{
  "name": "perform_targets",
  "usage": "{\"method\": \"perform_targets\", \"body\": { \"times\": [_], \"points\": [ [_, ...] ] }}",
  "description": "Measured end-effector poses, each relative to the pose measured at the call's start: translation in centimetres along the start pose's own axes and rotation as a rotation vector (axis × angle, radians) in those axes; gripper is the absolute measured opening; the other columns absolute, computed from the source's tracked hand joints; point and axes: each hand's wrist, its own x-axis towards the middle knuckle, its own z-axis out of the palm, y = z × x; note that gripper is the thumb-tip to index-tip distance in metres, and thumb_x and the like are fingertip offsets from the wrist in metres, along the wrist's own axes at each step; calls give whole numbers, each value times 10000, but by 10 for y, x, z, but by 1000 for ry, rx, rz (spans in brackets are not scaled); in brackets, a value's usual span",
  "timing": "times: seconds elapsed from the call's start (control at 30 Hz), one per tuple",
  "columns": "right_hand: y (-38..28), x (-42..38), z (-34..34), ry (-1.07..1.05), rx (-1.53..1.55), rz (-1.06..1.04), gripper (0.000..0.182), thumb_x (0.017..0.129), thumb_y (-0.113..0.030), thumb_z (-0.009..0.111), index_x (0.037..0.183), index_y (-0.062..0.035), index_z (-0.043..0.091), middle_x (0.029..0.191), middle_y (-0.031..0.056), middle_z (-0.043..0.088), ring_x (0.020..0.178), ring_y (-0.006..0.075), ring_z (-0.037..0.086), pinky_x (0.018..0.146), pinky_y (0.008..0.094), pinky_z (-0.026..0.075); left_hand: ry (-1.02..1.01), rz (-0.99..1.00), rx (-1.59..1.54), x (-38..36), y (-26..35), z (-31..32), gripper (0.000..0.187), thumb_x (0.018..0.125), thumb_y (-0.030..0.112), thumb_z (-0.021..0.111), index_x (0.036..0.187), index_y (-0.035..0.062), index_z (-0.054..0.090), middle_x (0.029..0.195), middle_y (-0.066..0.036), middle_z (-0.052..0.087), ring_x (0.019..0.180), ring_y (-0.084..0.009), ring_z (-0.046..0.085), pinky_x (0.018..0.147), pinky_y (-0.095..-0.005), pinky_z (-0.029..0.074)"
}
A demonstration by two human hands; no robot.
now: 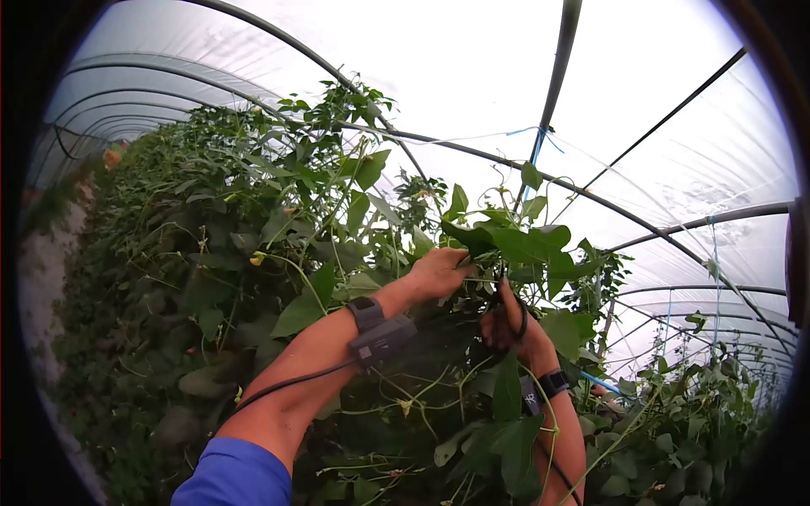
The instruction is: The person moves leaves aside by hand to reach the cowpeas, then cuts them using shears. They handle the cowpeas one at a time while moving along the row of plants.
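Note:
In the head view my left hand (440, 271) reaches up into the climbing bean vines, its fingers closed on what looks like a vine stem; leaves partly cover the fingertips. Just right of it and a little lower is my right hand (510, 325), thumb up and fingers curled, with a dark cord-like loop (522, 316) beside the thumb. What those fingers hold is hidden in shadow. Broad green leaves (527, 244) hang directly above both hands. A wristband with a black box (381, 340) and cable sits on my left forearm; a similar band (553, 384) is on my right wrist.
Dense vines (194, 244) form a tall row on the left, beside a pale path (46, 312). Another planted row (675, 430) stands at right. Curved tunnel poles (561, 63) support translucent plastic sheeting overhead. Blue strings (715, 253) hang from the frame.

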Motion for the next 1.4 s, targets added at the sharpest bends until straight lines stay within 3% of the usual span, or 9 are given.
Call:
{"method": "perform_targets", "body": {
  "times": [0.33, 0.53, 0.63, 0.77, 0.87, 1.2, 1.3, 1.37, 1.4],
  "points": [
    [-22, 28, 22, -12, 274, -354, 645, 804, -719, 427, 844, -89, 560, 583, 82, 539, 455, 229, 522, 393, 337, 387, -35, 11, -111, -13, 10, 14, 296, 877, 275, 545, 851, -19, 567, 664, -179, 544, 600, -257, 514, 598, -380, 411],
    [-10, 69, 4, -19, 397, -187, 546, 829, -658, 477, 776, -118, 540, 576, 32, 498, 427, 184, 451, 375, 321, 342, 2, -20, -101, -17, 15, 20, 286, 884, 270, 541, 817, -8, 554, 644, -168, 539, 572, -268, 494, 579, -383, 408],
    [31, 70, -4, 343, -70, -943, 533, 870, -567, 484, 739, -56, 558, 609, 52, 527, 448, 161, 460, 385, 304, 342, -43, -27, -121, -34, 21, 5, 282, 886, 270, 541, 829, -5, 566, 658, -181, 540, 584, -272, 502, 586, -388, 413],
    [28, 48, -5, 385, 56, -223, 572, 866, -580, 483, 694, -36, 534, 524, 40, 465, 438, 164, 460, 399, 303, 365, -64, -163, 61, -100, -26, -21, 270, 892, 255, 535, 884, -11, 578, 719, -191, 565, 633, -278, 527, 627, -377, 431],
    [28, 27, 16, 362, 354, -269, 602, 859, -603, 469, 657, -39, 533, 490, 36, 455, 408, 161, 447, 399, 294, 382, 40, -104, -50, -134, -34, -31, 247, 890, 234, 541, 909, -9, 577, 765, -204, 589, 679, -293, 565, 635, -381, 432],
    [29, -24, 18, -20, -198, -95, 605, 871, -587, 437, 656, -32, 549, 527, 69, 532, 450, 174, 529, 440, 274, 404, 374, -138, 83, -115, -3, -46, 245, 881, 227, 562, 868, -17, 555, 630, -220, 535, 649, -429, 535, 535, -406, 411],
    [34, -14, 21, -96, -363, -238, 624, 875, -590, 420, 662, -21, 559, 536, 89, 530, 475, 179, 532, 450, 291, 404, 365, -208, 89, -118, 2, -44, 246, 876, 233, 566, 859, -12, 555, 626, -215, 536, 648, -430, 538, 534, -410, 409],
    [51, 8, 20, -30, -703, -1202, 631, 876, -580, 430, 675, 0, 573, 537, 93, 518, 490, 173, 523, 466, 292, 400, 364, -207, 97, -122, 0, -45, 245, 876, 237, 566, 857, -7, 555, 624, -215, 535, 643, -426, 542, 534, -415, 408],
    [50, 8, 17, -36, -707, -1203, 631, 876, -580, 430, 675, 0, 573, 537, 93, 518, 490, 173, 523, 466, 292, 400, 360, -209, 100, -125, -1, -44, 243, 875, 241, 565, 855, -1, 556, 622, -215, 535, 639, -422, 546, 534, -420, 407]
  ]
}}
